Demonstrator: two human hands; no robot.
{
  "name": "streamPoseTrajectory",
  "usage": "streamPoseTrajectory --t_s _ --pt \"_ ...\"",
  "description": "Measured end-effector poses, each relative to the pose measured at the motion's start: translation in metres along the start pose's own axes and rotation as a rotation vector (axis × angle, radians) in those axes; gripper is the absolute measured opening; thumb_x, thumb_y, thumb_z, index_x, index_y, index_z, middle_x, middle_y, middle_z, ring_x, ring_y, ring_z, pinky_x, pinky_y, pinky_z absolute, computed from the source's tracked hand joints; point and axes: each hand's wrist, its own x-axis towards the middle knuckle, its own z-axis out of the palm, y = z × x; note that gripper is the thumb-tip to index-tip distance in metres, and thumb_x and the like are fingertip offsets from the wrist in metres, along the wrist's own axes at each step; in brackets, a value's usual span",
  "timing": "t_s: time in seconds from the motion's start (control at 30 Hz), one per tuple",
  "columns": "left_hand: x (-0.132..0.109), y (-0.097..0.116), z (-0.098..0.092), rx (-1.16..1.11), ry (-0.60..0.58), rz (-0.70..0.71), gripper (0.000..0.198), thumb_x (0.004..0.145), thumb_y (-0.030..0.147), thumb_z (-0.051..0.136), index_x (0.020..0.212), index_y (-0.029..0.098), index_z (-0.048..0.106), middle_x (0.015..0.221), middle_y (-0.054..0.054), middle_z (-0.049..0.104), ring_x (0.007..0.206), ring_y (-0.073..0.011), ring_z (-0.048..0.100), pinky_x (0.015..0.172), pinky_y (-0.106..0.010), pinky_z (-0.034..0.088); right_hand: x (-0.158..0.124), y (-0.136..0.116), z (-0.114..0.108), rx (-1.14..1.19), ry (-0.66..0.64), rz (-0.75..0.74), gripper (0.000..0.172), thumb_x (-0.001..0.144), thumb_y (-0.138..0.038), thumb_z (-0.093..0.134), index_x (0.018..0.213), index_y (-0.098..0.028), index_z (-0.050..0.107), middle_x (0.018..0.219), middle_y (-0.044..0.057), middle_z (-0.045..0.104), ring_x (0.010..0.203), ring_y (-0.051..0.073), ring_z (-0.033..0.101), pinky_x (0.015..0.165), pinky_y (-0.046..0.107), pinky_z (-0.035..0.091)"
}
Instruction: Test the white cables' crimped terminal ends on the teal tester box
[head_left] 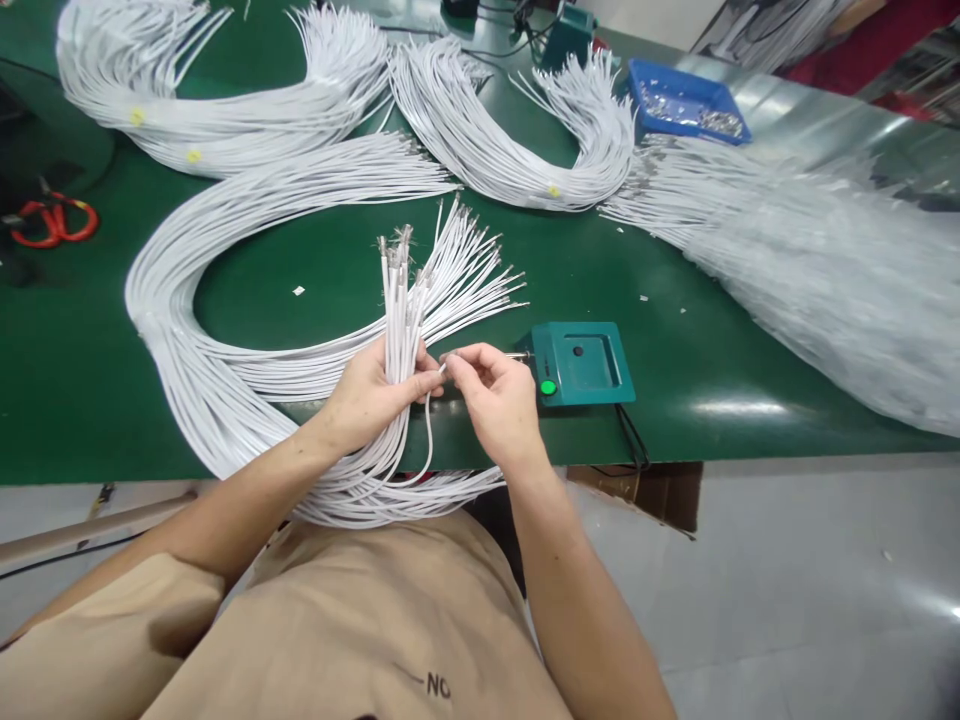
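White wire bunch at near edge of green table.
Left hand closed round the bunch; right hand pinching a single wire, just left of green device.

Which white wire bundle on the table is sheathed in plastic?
The far-right bundle, in front of the blue tray: cloudy plastic covers most of it, while the other bundles are bare.

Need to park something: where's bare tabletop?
Between the teal square device and the plastic-wrapped white cables; also far left, below the red-handled cutters. Crowded: around the left hand; beyond it, looped white cables.
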Motion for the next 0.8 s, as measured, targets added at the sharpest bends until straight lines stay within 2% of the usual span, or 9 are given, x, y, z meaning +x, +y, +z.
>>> streamPoseTrajectory --t_s 0.2,0.27,0.33,0.4,0.5,0.6,0.67,0.8 --pt "0.004 -0.001 0.003 -0.365 -0.146 -0.188 0.048 0.072 0.022 0.075 0.116 0.014 0.055 0.076 0.003 0.059 0.06 -0.0072 0.058 0.064 -0.022 0.048 -0.003 0.02 0.006 -0.719 0.173 -0.441 0.03 0.096 -0.022 0.038 0.075 -0.017 0.059 0.075 0.007 0.059 0.075 0.019 0.052 0.071 0.031 0.039" --pt "0.007 -0.002 0.004 -0.409 -0.18 -0.225 0.052 0.073 0.018 0.074 0.12 0.013 0.054 0.076 0.003 0.059 0.06 -0.0066 0.057 0.062 -0.02 0.047 -0.002 0.025 0.004 -0.927 0.159 -0.543 0.034 0.097 -0.024 0.035 0.072 -0.018 0.058 0.074 0.008 0.058 0.074 0.021 0.049 0.07 0.034 0.036" --pt "0.01 -0.003 0.005 -0.424 -0.192 -0.246 0.052 0.072 0.017 0.074 0.12 0.011 0.056 0.075 0.002 0.059 0.059 -0.0063 0.057 0.06 -0.02 0.047 0.001 0.025 -0.003 -1.038 0.088 -0.6 0.033 0.097 -0.025 0.036 0.073 -0.018 0.058 0.075 0.008 0.058 0.075 0.022 0.048 0.069 0.035 0.035" --pt "0.014 -0.005 0.006 -0.415 -0.183 -0.248 0.049 0.071 0.017 0.074 0.117 0.011 0.058 0.074 0.003 0.058 0.059 -0.0065 0.058 0.06 -0.02 0.047 0.006 0.021 -0.015 -1.072 0.038 -0.599 0.026 0.096 -0.025 0.039 0.083 -0.018 0.06 0.085 0.009 0.062 0.081 0.023 0.05 0.072 0.035 0.035" --pt "0.018 -0.008 0.009 -0.356 -0.149 -0.235 0.047 0.071 0.022 0.076 0.114 0.013 0.059 0.075 0.003 0.059 0.062 -0.0089 0.063 0.06 -0.02 0.049 0.018 0.014 -0.037 -1.105 0.027 -0.503 0.016 0.092 -0.023 0.049 0.1 -0.016 0.06 0.099 0.009 0.066 0.092 0.025 0.052 0.082 0.036 0.036" --pt "0.02 -0.009 0.014 -0.23 -0.111 -0.207 0.047 0.071 0.026 0.075 0.113 0.014 0.059 0.077 0.002 0.06 0.066 -0.0127 0.067 0.055 -0.02 0.049 0.027 0.01 -0.053 -1.179 -0.112 -0.425 0.012 0.087 -0.013 0.051 0.088 -0.016 0.062 0.082 0.007 0.069 0.082 0.023 0.055 0.089 0.038 0.034" --pt "0.021 -0.009 0.016 -0.154 -0.092 -0.191 0.046 0.071 0.026 0.074 0.112 0.013 0.058 0.076 0.001 0.061 0.066 -0.0145 0.068 0.052 -0.02 0.049 0.031 0.01 -0.058 -1.2 -0.193 -0.413 0.012 0.084 -0.011 0.051 0.081 -0.017 0.061 0.076 0.006 0.068 0.079 0.023 0.055 0.089 0.037 0.034" --pt "0.024 -0.007 0.019 -0.086 -0.057 -0.196 0.045 0.07 0.024 0.074 0.11 0.012 0.058 0.073 0.0 0.064 0.066 -0.0164 0.069 0.051 -0.021 0.049 0.033 0.011 -0.057 -1.177 -0.209 -0.437 0.015 0.08 -0.005 0.051 0.08 -0.017 0.06 0.08 0.006 0.068 0.086 0.023 0.055 0.086 0.036 0.034"
